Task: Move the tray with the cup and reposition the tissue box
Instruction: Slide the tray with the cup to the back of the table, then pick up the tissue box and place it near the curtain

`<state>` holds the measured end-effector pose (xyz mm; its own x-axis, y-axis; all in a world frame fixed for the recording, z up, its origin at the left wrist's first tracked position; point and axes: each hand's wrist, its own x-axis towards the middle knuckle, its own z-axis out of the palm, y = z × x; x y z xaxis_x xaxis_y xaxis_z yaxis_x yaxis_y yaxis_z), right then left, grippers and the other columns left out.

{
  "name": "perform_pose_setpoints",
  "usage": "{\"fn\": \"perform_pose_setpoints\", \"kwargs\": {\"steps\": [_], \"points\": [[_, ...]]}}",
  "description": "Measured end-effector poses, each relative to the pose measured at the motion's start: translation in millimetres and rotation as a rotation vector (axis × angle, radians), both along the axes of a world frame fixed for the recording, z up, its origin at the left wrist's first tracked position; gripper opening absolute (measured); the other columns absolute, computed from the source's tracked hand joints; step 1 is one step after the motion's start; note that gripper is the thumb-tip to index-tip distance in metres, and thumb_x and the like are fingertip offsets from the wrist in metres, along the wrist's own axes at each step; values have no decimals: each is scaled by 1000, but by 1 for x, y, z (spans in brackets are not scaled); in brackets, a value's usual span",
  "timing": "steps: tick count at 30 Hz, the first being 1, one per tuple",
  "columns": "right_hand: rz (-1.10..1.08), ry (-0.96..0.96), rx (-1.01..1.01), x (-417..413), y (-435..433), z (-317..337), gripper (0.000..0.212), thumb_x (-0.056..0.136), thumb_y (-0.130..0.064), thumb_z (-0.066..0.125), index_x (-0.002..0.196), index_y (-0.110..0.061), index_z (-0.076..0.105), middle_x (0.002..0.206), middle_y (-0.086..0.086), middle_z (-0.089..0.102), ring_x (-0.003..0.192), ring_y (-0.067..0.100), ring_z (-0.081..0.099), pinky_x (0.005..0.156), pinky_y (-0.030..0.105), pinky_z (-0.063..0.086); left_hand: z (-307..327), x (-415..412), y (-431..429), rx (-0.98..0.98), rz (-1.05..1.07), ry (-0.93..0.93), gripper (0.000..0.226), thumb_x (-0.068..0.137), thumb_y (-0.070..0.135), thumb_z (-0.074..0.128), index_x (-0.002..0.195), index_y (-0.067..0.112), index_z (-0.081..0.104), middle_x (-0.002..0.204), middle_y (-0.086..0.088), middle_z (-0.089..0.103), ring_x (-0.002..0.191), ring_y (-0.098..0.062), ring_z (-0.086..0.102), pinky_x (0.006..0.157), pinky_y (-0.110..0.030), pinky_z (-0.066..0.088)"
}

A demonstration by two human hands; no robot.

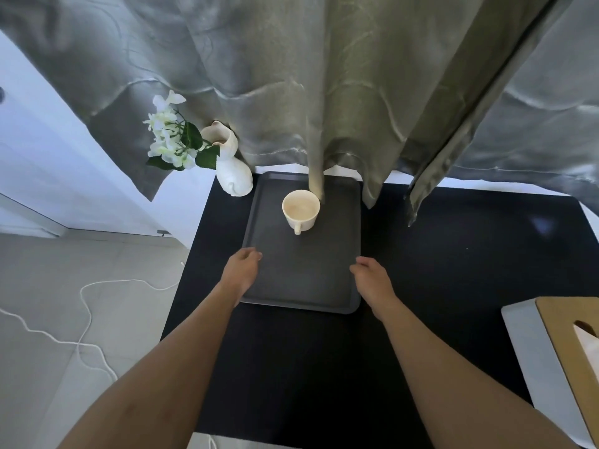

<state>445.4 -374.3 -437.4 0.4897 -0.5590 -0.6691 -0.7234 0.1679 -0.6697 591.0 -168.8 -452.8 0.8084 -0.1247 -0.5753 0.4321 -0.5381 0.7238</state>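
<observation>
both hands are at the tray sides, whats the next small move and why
Probably close both hands on the tray's edges and lift it level. The left hand and right hand sit at opposite long edges of the tray, but a firm grip is not evident. The cup stands upright toward the far end, with the curtain hanging right beside it, so drawing the tray back gently seems wise.

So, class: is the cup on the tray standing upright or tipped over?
Upright. The cup sits on its base on the tray, its round rim facing up and its handle pointing toward the person. Whether it holds liquid cannot be told.
</observation>
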Motion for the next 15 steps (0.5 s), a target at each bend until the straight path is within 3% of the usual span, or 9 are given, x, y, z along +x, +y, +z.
{"fn": "perform_pose_setpoints", "kwargs": {"steps": [4, 8, 15], "points": [[-6, -49, -26, -14, 6, 11, 32, 97, -29, 46, 122, -15, 60, 111, 4, 64, 102, 19, 62, 98, 44, 50, 16, -17, -9, -79, -122, 12, 24, 99, 19, 45, 109, 8, 63, 88, -4, 67, 79, -20, 64, 81, -36, 52], [-26, -63, -63, -39, 15, 27, 21, 98, -25, 47, 104, -15, 64, 91, 6, 65, 76, 15, 61, 70, 30, 50, 33, -38, -18, -64, -254, -79, 22, 98, 20, 49, 87, 8, 64, 70, -4, 61, 56, -16, 54, 58, -27, 46], [-93, -72, -190, -98, 20, 50, 22, 99, -26, 45, 99, -16, 65, 86, 4, 64, 71, 13, 59, 63, 27, 45, 49, -87, -38, -100, -433, -144, 23, 97, 21, 55, 79, 9, 64, 71, -5, 63, 63, -16, 58, 65, -29, 51]]}}
